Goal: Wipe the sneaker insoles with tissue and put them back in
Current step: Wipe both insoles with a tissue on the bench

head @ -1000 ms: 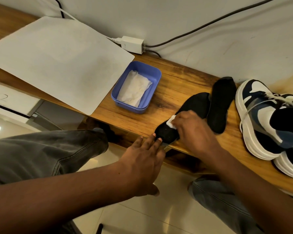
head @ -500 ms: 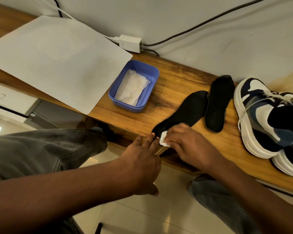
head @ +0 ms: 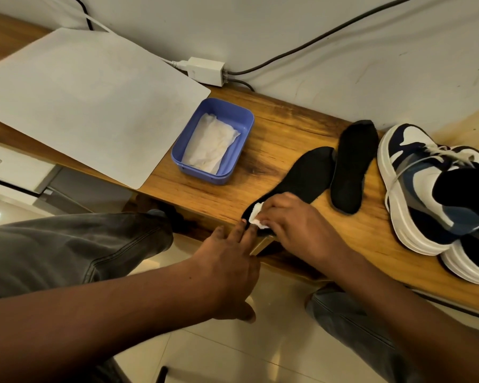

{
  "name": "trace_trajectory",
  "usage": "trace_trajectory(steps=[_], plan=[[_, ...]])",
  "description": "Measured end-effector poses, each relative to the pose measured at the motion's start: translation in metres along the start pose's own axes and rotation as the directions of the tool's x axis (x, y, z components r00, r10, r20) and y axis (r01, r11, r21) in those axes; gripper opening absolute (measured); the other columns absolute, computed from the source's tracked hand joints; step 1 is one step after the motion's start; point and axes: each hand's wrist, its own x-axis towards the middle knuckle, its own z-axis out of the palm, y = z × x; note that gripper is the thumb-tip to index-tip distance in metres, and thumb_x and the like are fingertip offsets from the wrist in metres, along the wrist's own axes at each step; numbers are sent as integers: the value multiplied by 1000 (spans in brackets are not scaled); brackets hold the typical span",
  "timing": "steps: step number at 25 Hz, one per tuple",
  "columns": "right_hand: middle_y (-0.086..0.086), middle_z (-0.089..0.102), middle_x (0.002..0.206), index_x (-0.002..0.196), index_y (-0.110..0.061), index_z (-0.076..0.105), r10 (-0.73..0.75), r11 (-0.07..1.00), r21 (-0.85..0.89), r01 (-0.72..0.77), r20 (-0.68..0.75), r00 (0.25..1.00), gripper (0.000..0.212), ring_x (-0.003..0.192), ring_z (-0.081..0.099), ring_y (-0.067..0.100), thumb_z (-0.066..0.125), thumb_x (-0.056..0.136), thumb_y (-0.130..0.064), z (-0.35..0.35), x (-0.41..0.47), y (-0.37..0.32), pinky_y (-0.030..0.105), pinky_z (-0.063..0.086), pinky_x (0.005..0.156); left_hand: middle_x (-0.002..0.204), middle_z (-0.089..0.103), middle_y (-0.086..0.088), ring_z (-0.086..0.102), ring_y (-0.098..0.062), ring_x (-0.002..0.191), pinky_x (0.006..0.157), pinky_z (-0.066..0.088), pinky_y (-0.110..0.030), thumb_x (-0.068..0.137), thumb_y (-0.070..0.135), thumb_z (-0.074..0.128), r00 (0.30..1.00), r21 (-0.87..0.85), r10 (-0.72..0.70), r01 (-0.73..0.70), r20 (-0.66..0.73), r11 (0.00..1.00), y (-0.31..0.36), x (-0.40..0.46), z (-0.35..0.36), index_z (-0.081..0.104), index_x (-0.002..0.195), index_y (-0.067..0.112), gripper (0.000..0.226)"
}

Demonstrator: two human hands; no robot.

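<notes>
Pressing a crumpled white tissue (head: 256, 218) in curled fingers, the right hand (head: 293, 225) rubs the flat black foam insole (head: 302, 175) on the wooden worktop (head: 274, 128). Left hand (head: 227, 269) fingers lie straight, pinning its near end. It looks light and bendy; holding an end seems best.

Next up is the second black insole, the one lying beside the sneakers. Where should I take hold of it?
Pinch the near end of the second insole, coming from the bench's front edge. It lies flat with that end free; the sneakers crowd its right side and the first insole its left.
</notes>
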Motion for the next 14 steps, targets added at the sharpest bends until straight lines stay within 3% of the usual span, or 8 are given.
trace_trajectory(steps=[4, 6, 10, 14], plan=[[4, 65, 110, 109, -11, 73, 288, 952, -48, -302, -188, 939, 21, 102, 56, 21, 60, 94, -9, -11, 10, 46, 29, 48, 79, 163, -20, -23, -17, -42, 151, 123, 9, -59, 93, 68, 50, 1000, -14, 5, -6, -23, 1000, -3, 0, 2, 20, 158, 14, 90], [4, 64, 111, 111, -11, 73, 266, 959, -47, -279, -178, 947, 22, 103, 56, 22, 59, 93, -9, -3, 15, 32, 30, 48, 79, 164, -20, -22, -18, -42, 151, 123, 10, -59, 93, 67, 50, 1000, -13, 7, -7, -17, 1000, -3, 0, 2, 20, 158, 15, 89], [0, 65, 114, 111, -15, 73, 16, 1000, -22, -16, -24, 1000, 23, 107, 56, 17, 62, 91, -9, 7, 9, 2, 29, 50, 83, 165, -17, -21, -16, -42, 151, 123, 11, -59, 93, 67, 50, 1000, -10, 12, -12, -4, 1000, -5, 0, 0, 21, 158, 15, 88], [5, 66, 108, 106, -10, 74, 246, 963, -57, -264, -216, 945, 19, 100, 57, 22, 61, 92, -6, -11, 8, 51, 23, 41, 80, 165, -16, -21, -13, -40, 153, 122, 14, -59, 93, 68, 50, 1000, -12, 21, -21, -22, 1000, -8, 1, 0, 25, 158, 15, 88]])
